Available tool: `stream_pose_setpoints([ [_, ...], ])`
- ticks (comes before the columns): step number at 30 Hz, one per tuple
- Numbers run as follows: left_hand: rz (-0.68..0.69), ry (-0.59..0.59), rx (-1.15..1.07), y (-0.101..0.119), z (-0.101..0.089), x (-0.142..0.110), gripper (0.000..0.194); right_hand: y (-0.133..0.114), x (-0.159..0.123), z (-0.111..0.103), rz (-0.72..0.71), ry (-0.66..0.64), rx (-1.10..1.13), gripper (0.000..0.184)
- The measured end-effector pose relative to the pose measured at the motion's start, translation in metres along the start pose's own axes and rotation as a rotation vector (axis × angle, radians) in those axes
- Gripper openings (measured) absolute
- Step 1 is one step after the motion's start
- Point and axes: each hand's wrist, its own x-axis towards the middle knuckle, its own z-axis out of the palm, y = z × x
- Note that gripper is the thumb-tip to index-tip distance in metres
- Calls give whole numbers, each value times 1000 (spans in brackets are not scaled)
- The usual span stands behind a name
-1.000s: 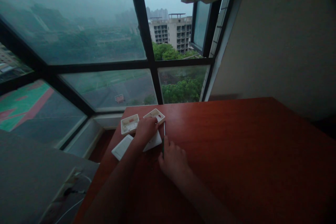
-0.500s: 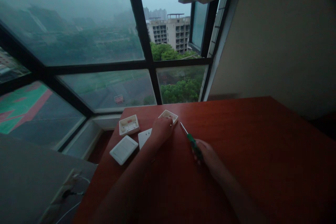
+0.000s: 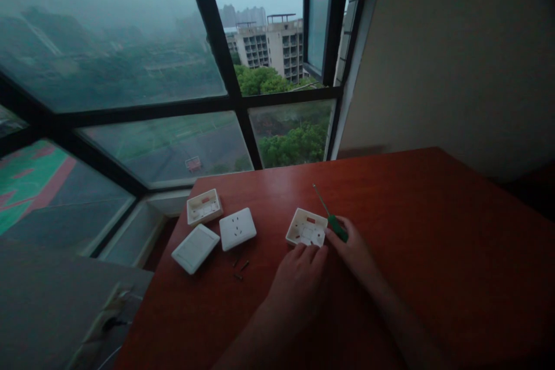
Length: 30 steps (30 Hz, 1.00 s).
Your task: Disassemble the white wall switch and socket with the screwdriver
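My left hand [image 3: 300, 270] has its fingers curled over the near wall of an open white socket back box [image 3: 295, 226], which sits on the table with its hollow side up. In my right hand [image 3: 353, 248] is a screwdriver [image 3: 337, 226] with a green handle. Its thin metal shaft points away and up to the left, beyond the box, and the right fingertips are close to the box's right corner. To the left lie a white socket faceplate [image 3: 237, 229] with slots, a blank-looking white plate [image 3: 195, 248] and a second white back box [image 3: 204, 207].
Several small screws [image 3: 241, 267] lie loose on the reddish-brown wooden table [image 3: 407, 214], below the socket faceplate. Dark-framed windows [image 3: 156, 108] rise behind the table's far edge, and a bare wall [image 3: 437, 58] stands at the right.
My left hand has brought the back box nearer and to the right. The screwdriver has moved slightly right, its tip tilting further away. The socket faceplate and screws are uncovered.
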Motion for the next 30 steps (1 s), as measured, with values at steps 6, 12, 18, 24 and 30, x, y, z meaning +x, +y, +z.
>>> stream_pose_setpoints([
  [6, 56, -11, -88, 15, 2, -14, 39, -1, 3, 0, -104, -119, -151, 32],
  [12, 19, 113, -208, -5, 0, -29, 37, -2, 16, 2, -183, -163, -205, 34],
  [18, -110, 282, -110, -55, -18, -48, 37, 2, 12, 0, -174, -44, -192, 43],
  [24, -317, 364, 113, -118, -51, -52, 51, 6, 8, -1, -162, 31, -169, 40],
  [30, -298, 156, 180, -139, -66, -46, 75, 8, 9, 1, -166, 32, -167, 40],
])
